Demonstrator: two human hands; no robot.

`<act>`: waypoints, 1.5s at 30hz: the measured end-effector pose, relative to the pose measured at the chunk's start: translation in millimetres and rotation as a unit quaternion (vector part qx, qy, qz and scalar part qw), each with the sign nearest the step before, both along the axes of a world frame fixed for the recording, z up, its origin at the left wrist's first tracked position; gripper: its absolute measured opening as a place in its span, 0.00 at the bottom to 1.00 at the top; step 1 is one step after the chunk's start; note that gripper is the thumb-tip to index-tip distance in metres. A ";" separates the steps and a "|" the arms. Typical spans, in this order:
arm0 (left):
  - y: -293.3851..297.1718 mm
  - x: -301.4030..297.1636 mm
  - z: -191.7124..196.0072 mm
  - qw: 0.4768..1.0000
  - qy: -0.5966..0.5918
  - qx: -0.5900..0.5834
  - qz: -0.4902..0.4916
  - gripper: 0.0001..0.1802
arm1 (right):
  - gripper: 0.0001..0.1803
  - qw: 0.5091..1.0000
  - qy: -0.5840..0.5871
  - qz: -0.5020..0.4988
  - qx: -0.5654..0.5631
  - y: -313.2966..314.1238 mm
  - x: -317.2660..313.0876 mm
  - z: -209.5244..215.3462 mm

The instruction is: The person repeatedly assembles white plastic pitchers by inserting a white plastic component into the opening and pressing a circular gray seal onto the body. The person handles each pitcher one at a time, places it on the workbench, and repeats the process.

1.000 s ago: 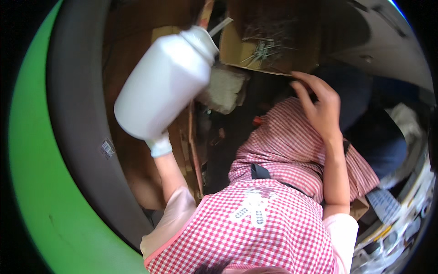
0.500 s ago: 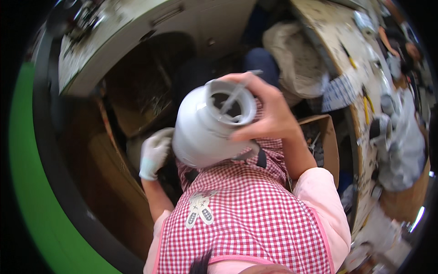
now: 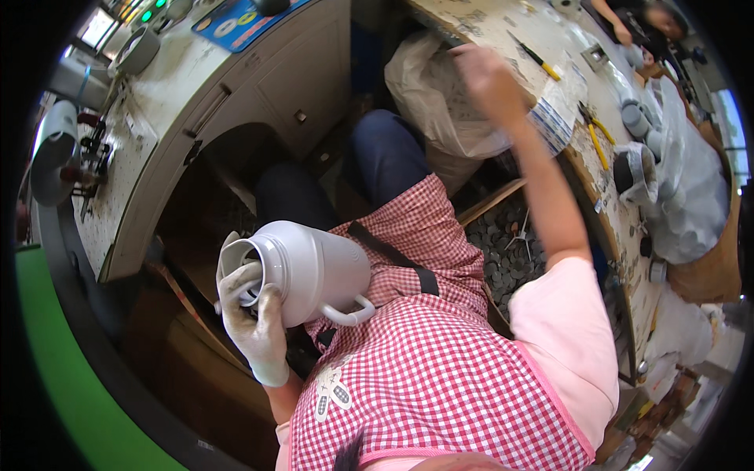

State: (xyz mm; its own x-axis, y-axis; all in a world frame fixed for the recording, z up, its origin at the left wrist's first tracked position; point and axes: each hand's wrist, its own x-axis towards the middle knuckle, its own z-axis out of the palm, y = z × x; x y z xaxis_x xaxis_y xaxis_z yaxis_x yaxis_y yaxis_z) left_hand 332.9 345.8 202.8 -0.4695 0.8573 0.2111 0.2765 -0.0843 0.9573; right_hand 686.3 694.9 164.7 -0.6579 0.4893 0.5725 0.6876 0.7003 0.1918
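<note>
A light grey plastic jug body (image 3: 322,271) with a side handle and a round open mouth lies tilted across my lap. My left hand (image 3: 255,322), in a white work glove, grips it at the mouth, fingers hooked into the opening and thumb on the outer rim. My right hand (image 3: 491,82) is bare and reaches far right, above a translucent plastic bag (image 3: 416,78) beside the workbench edge. Motion smears its fingers, and whether it holds anything cannot be made out.
Right of my lap, a box holds several grey discs (image 3: 503,263) and a white branching plastic piece (image 3: 520,237). On the right workbench (image 3: 577,149) lie a yellow-handled knife (image 3: 538,59), yellow-handled pliers (image 3: 598,133) and bagged grey parts (image 3: 687,188). Another person (image 3: 620,27) is beyond. A cabinet (image 3: 290,94) stands ahead.
The jug has moved left and down, its mouth now facing left. My left hand has taken hold of its mouth. My right hand has let go and swung up to the right.
</note>
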 end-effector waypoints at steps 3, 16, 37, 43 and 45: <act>-6.4 -18.8 -4.0 0.999 0.016 0.044 0.001 0.21 | 0.22 0.939 0.034 -0.321 -0.121 132.6 151.3 -37.3; 6.2 -81.8 33.7 0.939 0.299 0.020 -0.168 0.25 | 0.27 0.429 0.473 0.062 -0.767 8.9 -23.7 16.9; 31.6 -11.7 -9.5 0.880 0.425 -0.029 -0.211 0.20 | 0.22 0.861 -0.219 0.229 -0.398 -192.6 -202.2 37.1; 12.1 -11.3 -18.4 0.865 0.468 0.014 -0.181 0.19 | 0.26 0.763 -0.275 0.207 -0.547 -182.2 -197.7 53.3; 8.7 -16.7 -22.3 0.870 0.475 0.043 -0.123 0.20 | 0.28 0.693 -0.266 0.176 -0.647 -179.6 -197.4 63.8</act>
